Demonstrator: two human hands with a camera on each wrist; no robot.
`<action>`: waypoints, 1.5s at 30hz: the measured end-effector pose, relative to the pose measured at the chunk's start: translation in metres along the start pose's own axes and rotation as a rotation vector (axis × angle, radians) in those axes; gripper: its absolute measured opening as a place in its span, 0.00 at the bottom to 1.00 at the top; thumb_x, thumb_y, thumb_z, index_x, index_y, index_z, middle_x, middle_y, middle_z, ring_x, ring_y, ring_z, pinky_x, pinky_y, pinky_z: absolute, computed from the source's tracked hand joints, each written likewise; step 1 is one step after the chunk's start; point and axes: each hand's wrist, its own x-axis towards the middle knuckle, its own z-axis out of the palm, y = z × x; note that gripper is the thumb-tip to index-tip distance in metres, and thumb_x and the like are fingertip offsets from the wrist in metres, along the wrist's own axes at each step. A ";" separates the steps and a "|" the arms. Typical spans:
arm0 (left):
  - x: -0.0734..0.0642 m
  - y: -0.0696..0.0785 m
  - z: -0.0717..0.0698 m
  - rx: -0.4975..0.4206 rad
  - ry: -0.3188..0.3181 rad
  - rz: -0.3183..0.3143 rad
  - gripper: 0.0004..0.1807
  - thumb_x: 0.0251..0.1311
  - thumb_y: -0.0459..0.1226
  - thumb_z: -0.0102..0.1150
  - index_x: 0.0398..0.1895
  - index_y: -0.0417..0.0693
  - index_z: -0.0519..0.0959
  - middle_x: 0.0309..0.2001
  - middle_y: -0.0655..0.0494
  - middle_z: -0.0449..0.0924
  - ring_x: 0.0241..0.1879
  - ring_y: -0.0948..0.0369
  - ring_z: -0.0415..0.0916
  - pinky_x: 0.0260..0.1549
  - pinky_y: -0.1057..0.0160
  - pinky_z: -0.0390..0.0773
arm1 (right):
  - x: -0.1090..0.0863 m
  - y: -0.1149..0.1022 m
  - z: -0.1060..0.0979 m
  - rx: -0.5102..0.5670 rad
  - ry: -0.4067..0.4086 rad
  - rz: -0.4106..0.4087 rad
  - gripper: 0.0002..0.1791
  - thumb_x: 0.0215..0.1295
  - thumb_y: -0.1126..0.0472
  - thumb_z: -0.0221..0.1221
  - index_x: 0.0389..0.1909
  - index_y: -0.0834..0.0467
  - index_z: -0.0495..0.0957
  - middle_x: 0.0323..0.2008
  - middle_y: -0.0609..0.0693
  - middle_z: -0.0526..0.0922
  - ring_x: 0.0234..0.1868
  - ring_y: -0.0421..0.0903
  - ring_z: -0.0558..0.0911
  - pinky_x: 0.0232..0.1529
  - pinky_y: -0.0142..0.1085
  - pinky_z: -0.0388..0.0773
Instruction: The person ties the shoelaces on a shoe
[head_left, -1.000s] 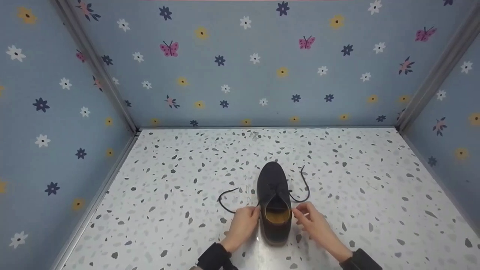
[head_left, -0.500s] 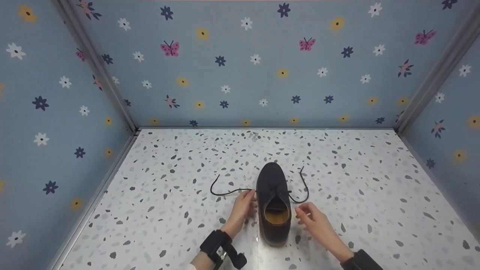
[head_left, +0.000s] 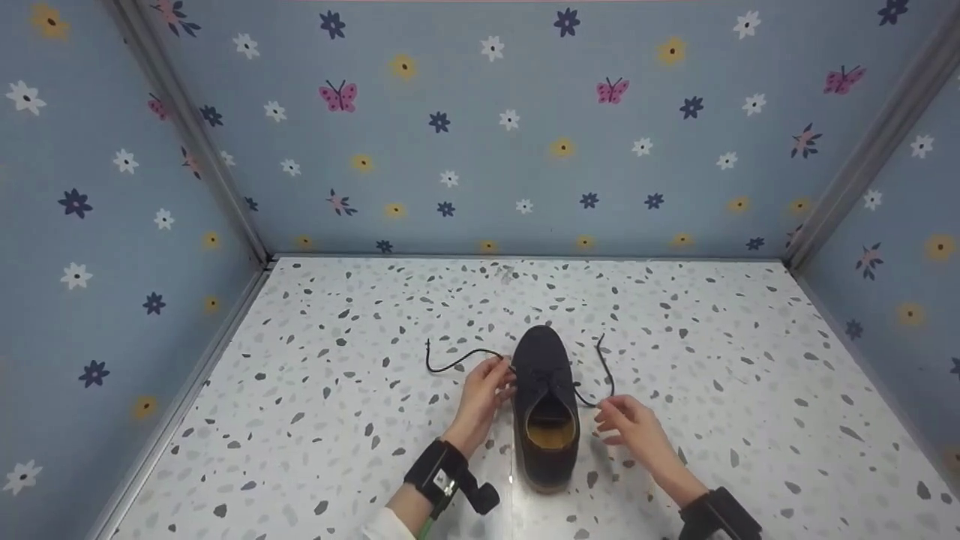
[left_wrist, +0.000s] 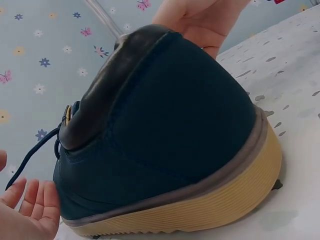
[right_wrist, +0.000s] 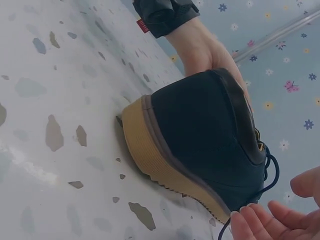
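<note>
A dark navy shoe (head_left: 541, 360) with a tan sole stands upright, toe toward the back wall. Its left lace (head_left: 457, 362) runs out past the fingertips of my left hand (head_left: 480, 394), beside the shoe's left side. In the left wrist view the left thumb sits apart from the forefinger (left_wrist: 16, 187), where the lace passes. On the shoe's other side, my right hand (head_left: 637, 429) has its fingertips at the right lace (head_left: 606, 367). From the right wrist, the fingers (right_wrist: 257, 222) look extended, lace against their tips and thumb apart.
The shoe rests on a white speckled table (head_left: 360, 450). Blue flowered panels stand around it, with the back wall (head_left: 465, 150) beyond the toe and metal posts (head_left: 840, 172) at the corners. Each wrist wears a black strap (head_left: 435, 469).
My left hand has moved forward along the shoe, shifting the left lace forward and farther left. My right hand has moved slightly to the right, reaching the right lace.
</note>
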 end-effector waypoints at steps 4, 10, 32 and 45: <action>0.000 0.003 0.002 0.006 -0.045 0.033 0.17 0.62 0.36 0.52 0.45 0.28 0.68 0.37 0.46 0.74 0.35 0.59 0.72 0.41 0.58 0.73 | 0.009 -0.001 0.000 0.078 0.013 0.057 0.15 0.67 0.61 0.50 0.42 0.72 0.71 0.30 0.56 0.77 0.33 0.52 0.78 0.33 0.41 0.77; 0.002 0.011 0.003 0.024 -0.122 0.109 0.13 0.64 0.33 0.50 0.43 0.27 0.70 0.36 0.46 0.77 0.35 0.58 0.73 0.43 0.54 0.71 | 0.017 -0.003 0.003 0.102 0.025 0.069 0.14 0.67 0.62 0.50 0.41 0.72 0.72 0.30 0.56 0.78 0.33 0.52 0.78 0.32 0.41 0.77; -0.021 0.051 0.020 0.207 -0.154 0.171 0.12 0.65 0.32 0.46 0.37 0.27 0.73 0.34 0.41 0.78 0.37 0.49 0.76 0.39 0.53 0.73 | 0.023 -0.001 0.024 0.050 -0.025 0.093 0.21 0.70 0.57 0.45 0.42 0.73 0.74 0.32 0.56 0.79 0.34 0.51 0.78 0.33 0.43 0.75; -0.003 0.030 0.014 0.166 -0.192 0.152 0.12 0.64 0.35 0.48 0.37 0.30 0.75 0.30 0.46 0.78 0.31 0.55 0.77 0.36 0.57 0.75 | 0.030 0.004 0.031 0.106 -0.096 0.140 0.34 0.70 0.44 0.36 0.58 0.71 0.63 0.51 0.65 0.71 0.51 0.59 0.71 0.48 0.49 0.68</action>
